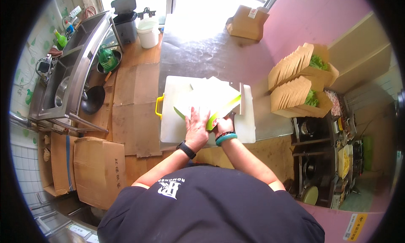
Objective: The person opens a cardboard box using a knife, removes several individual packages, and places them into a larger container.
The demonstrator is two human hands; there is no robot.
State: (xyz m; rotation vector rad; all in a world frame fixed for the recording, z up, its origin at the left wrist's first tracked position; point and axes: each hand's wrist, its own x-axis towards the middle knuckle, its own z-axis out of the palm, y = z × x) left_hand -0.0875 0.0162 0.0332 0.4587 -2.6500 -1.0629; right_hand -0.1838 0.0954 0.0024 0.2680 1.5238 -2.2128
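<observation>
A white cutting board (171,129) with a yellow handle lies on the metal table before me. On it is a washed-out white packet or stack of sheets with bright green edges (229,107). My left hand (197,127), wearing a black watch, presses flat on its near part with fingers spread. My right hand (224,126), with a teal bangle and a beaded bracelet, is closed around the dark handle of a broad-bladed knife (242,99), beside the packet's green near corner. The knife's blade stands narrow edge up to view at the right. Glare hides the packet's surface detail.
Nested kraft paper trays (289,97), some holding lettuce, stand at the right beyond the board. A brown paper bag (250,25) is at the table's far end. To the left are a steel sink unit (90,53), a wok (93,99), a white bucket (148,34) and cardboard boxes (98,170).
</observation>
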